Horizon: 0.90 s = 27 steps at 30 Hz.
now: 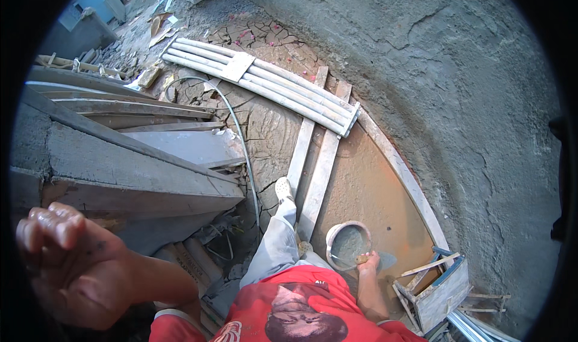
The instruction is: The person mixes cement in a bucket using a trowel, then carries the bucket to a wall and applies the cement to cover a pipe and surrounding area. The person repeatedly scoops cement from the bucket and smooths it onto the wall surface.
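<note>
The two hands are well apart. The left hand (81, 264) is raised at the left side, its palm showing and its fingers partly bent, and I see nothing inside it. It appears close to the concrete ledge (138, 170), but I cannot tell if it touches. The right hand (369, 261) is closed around the wooden handle of a small tool (361, 259), at the right rim of a round bucket (330, 236). The tool's other end reaches over the bucket, which has grey wet mix (351, 242) in it; the shape of its blade I cannot make out. The bucket stands on brown muddy floor (367, 173), in the room between two wooden planks (319, 188) on the left and a pale curved edging (402, 167) on the right. Just beyond this edging is rough grey ground (469, 113). A dusty stand (445, 294) limits the space to the right of the arm.
</note>
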{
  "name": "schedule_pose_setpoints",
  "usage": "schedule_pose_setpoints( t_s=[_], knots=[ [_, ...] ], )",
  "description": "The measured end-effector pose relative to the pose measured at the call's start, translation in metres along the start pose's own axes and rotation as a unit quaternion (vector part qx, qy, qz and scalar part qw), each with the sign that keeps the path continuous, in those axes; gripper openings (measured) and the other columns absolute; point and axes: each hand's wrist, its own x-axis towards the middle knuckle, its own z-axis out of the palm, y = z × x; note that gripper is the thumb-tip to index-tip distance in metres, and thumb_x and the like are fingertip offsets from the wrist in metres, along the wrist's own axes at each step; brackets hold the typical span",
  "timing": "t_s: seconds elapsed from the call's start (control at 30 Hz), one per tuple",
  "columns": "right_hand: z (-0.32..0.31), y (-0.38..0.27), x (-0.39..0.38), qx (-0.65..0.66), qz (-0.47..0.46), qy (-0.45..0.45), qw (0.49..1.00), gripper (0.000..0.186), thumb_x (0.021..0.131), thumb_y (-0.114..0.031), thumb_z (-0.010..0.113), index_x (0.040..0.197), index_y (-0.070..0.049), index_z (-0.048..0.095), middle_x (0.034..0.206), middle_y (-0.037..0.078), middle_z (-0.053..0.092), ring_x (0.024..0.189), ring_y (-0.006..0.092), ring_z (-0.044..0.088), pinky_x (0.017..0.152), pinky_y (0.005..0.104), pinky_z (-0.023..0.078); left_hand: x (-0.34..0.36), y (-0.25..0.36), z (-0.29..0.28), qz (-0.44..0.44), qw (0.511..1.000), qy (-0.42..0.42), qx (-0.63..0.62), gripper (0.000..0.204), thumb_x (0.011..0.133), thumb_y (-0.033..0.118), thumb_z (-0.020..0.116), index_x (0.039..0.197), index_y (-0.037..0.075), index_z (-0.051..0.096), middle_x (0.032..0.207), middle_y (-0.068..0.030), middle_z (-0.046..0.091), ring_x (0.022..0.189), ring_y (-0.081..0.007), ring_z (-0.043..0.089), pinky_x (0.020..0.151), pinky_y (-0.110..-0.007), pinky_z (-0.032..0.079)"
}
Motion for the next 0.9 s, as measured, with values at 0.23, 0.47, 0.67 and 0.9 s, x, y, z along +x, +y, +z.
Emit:
schedule_pose_setpoints(
  t_s=[0.23, 0.47, 0.67, 0.9],
  knots=[
    [0.164, 0.025, 0.037, -0.157, -0.037, 0.010, 0.987, 0.023, 0.093, -0.036, 0.056, 0.101, -0.016, 0.065, 0.103, 0.007, 0.067, 0.097, 0.0287, 0.066, 0.081, 0.0519, 0.056, -0.155, -0.312, -0.087, -0.560, 0.796, 0.017, 0.228, 0.021, 0.102, 0.012, 0.062, 0.120, 0.000, 0.065, 0.093, -0.0038, 0.069, 0.074, -0.0091, 0.064, 0.065, -0.025, 0.055],
    [0.393, 0.024, -0.042, -0.199, -0.034, -0.009, 0.979, 0.039, 0.096, -0.040, 0.049, 0.111, -0.011, 0.069, 0.100, 0.007, 0.070, 0.089, 0.0313, 0.069, 0.079, 0.0512, 0.058, -0.183, -0.548, -0.144, -0.616, 0.659, 0.283, 0.326, 0.016, 0.100, 0.010, 0.061, 0.114, 0.003, 0.061, 0.091, -0.0054, 0.067, 0.071, -0.0129, 0.064, 0.058, -0.027, 0.054],
    [0.703, 0.107, -0.093, -0.254, -0.041, -0.054, 0.965, 0.033, 0.096, -0.038, 0.049, 0.105, -0.011, 0.067, 0.093, 0.005, 0.066, 0.083, 0.0283, 0.065, 0.076, 0.0484, 0.058, -0.042, -0.799, -0.117, -0.475, 0.794, 0.252, 0.284, 0.024, 0.099, 0.015, 0.066, 0.117, -0.001, 0.064, 0.097, -0.0091, 0.069, 0.074, -0.0148, 0.068, 0.066, -0.030, 0.057],
    [1.099, 0.195, -0.187, -0.321, -0.042, -0.130, 0.937, 0.028, 0.097, -0.036, 0.050, 0.099, -0.012, 0.064, 0.086, 0.003, 0.061, 0.077, 0.0248, 0.061, 0.072, 0.0451, 0.057, 0.001, -1.062, -0.168, -0.589, 0.723, 0.096, 0.348, 0.039, 0.091, 0.024, 0.072, 0.122, 0.000, 0.065, 0.108, -0.0147, 0.073, 0.094, -0.0265, 0.072, 0.085, -0.039, 0.057]
  ],
)
